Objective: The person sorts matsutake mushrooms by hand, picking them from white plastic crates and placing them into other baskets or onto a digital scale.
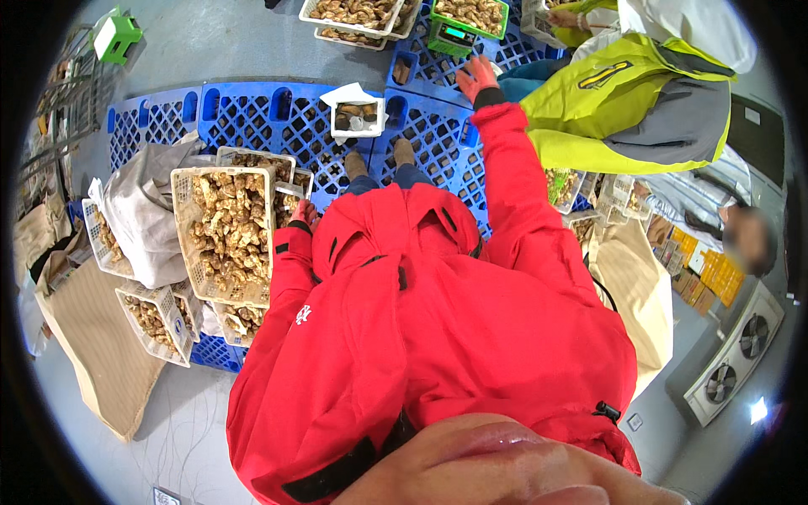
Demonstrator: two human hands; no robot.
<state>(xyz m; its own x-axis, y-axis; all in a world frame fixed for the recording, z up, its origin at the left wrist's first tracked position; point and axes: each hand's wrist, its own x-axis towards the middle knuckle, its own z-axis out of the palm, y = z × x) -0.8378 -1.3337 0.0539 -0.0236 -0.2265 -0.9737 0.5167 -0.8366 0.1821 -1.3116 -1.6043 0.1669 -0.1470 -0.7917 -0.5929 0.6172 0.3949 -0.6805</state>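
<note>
My right hand (478, 77) reaches forward with its fingers apart and nothing visible in it. Just beyond it stands a green digital scale (449, 39) with a lit display, bearing a green-rimmed basket (503, 17) of mushrooms. My left hand (305, 215) hangs low at my side, partly covered by its red sleeve. It is close to the large cream plastic crate (270, 240), heaped with brown-and-white mushrooms (230, 230), and to smaller mushroom baskets (255, 158) behind it. Whether its fingers touch a basket is not clear.
Blue plastic pallets (243, 117) lie under my feet. A small white foam box (357, 131) holds a few mushrooms. A person in a yellow-green and grey jacket (622, 110) is close on my right. Grey cloth (148, 202) drapes over crates at left; another mushroom crate (353, 28) stands ahead.
</note>
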